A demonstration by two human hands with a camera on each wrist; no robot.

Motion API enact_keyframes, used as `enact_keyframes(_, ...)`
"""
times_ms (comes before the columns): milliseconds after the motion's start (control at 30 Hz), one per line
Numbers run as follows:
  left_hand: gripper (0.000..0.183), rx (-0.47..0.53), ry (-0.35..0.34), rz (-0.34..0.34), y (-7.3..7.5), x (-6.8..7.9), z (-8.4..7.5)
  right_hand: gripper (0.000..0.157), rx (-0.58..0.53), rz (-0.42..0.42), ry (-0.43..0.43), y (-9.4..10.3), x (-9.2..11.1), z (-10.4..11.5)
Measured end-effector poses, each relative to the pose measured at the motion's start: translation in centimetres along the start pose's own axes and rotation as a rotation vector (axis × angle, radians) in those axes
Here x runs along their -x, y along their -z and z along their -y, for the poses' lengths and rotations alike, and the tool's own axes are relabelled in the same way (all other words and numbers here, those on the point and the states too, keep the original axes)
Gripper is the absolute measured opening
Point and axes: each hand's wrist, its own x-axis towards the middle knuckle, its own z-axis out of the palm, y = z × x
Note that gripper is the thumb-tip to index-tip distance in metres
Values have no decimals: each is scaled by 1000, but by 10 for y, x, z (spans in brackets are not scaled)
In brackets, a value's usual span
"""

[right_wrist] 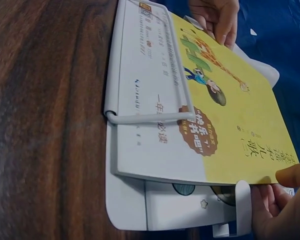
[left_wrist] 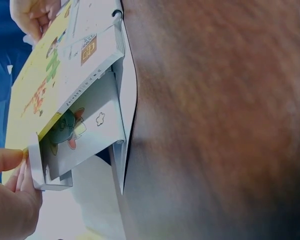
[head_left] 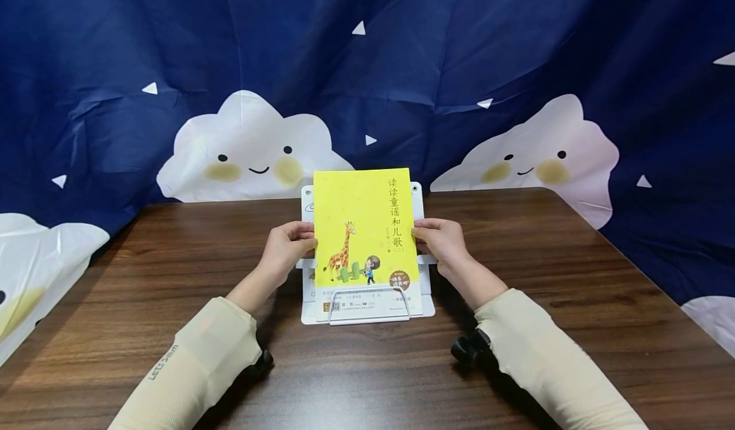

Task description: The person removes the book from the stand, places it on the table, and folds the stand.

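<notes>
A yellow book (head_left: 367,213) with a giraffe and a child on its cover leans upright on a white book stand (head_left: 309,309). My left hand (head_left: 285,248) pinches the book's left edge, thumb in front and fingers behind. Opposite it, my right hand (head_left: 445,244) pinches the right edge the same way. A white wire holder (head_left: 367,319) crosses the front of the book's lower part. White side tabs stick out beside the book, the left tab (left_wrist: 36,162) close by the left fingers and the right tab (right_wrist: 243,207) by the right ones. The book hides most of the stand's printed back plate.
The stand is on a dark brown wooden table (head_left: 367,379). Behind the table hangs a blue curtain (head_left: 402,53) with white cloud faces and small triangles. Pale sleeves (head_left: 195,360) cover both forearms, with a black wrist-camera mount (head_left: 467,348) under the right one.
</notes>
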Motion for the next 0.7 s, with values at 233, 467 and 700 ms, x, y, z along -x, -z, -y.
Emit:
enact_keyframes(233,24,26,17,-3,0,0,0,19,60,-84,45,-1,-41,-41)
enact_keyframes(467,25,59,18,-5,-1,0,-2,18,86,-119,40,-5,-38,-37)
enact_keyframes(700,23,65,30,-11,0,-1,-4,17,20,-97,25,-5,-21,-18)
